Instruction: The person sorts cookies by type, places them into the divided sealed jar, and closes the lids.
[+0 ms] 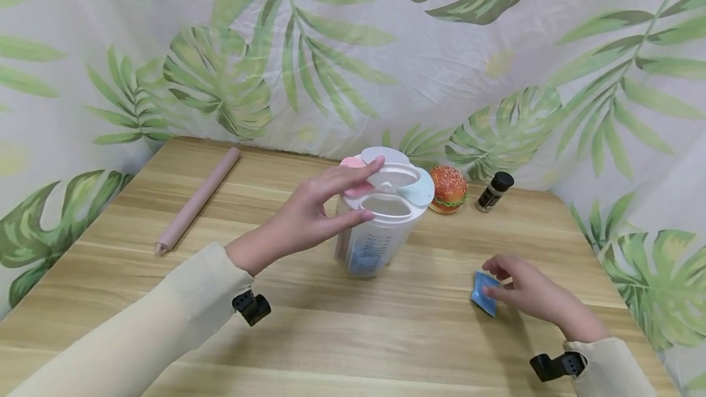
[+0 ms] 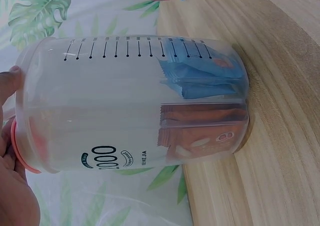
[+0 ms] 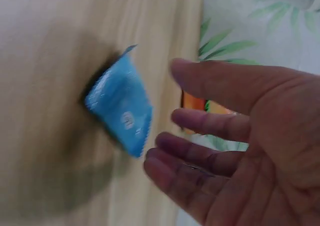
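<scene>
A clear plastic storage container [image 1: 380,244] with a white lid and coloured flaps stands upright on the table. My left hand [image 1: 314,207] grips its lid from the left, thumb at the near rim and forefinger across the top. An opening in the lid faces me. Through the wall, blue packets [image 2: 200,73] and orange-brown packets [image 2: 205,131] show at the bottom in separate compartments. At the right, my right hand [image 1: 524,290] is beside a small blue packet [image 3: 122,103], its fingers loosely bent and apart from it in the right wrist view.
Behind the container on the right sit a toy hamburger [image 1: 448,189] and a small black-capped bottle [image 1: 494,192]. A pinkish rolled tube [image 1: 198,201] lies at the left of the wooden table [image 1: 342,336]. A leaf-patterned cloth [image 1: 331,48] hangs behind.
</scene>
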The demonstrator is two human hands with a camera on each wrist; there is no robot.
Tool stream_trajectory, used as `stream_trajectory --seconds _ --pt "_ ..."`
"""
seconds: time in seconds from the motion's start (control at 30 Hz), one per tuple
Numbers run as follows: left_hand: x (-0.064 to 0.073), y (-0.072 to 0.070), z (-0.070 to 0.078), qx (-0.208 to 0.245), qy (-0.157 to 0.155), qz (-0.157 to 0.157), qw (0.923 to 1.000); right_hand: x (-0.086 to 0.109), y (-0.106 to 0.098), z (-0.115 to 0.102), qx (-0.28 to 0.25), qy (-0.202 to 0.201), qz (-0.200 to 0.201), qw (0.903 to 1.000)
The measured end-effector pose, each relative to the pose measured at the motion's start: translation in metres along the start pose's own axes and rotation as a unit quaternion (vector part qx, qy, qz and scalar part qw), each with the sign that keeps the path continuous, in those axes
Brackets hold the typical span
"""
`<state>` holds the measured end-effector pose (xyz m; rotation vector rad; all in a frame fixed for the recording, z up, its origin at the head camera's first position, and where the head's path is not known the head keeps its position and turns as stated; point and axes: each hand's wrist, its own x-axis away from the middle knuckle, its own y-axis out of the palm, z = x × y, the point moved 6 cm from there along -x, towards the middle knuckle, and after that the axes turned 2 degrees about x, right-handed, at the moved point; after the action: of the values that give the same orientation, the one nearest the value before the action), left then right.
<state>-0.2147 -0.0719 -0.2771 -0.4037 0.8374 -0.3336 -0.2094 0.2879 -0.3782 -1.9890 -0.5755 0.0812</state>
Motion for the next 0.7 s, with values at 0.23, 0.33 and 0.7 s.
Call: stream_trajectory --seconds 0.23,0.33,0.7 --pt "0.000 -0.001 0.001 -0.001 -0.001 -0.001 1.0000 0.001 0.014 0.021 -0.003 0.015 -0.007 0.9999" --pt "0.000 -0.001 0.001 -0.002 -0.001 -0.001 1.0000 0.000 0.016 0.023 0.008 0.012 0.016 0.9998" --pt "0.000 -0.001 0.002 -0.001 -0.003 -0.002 1.0000 -0.002 0.017 0.028 0.006 0.034 0.046 0.9983"
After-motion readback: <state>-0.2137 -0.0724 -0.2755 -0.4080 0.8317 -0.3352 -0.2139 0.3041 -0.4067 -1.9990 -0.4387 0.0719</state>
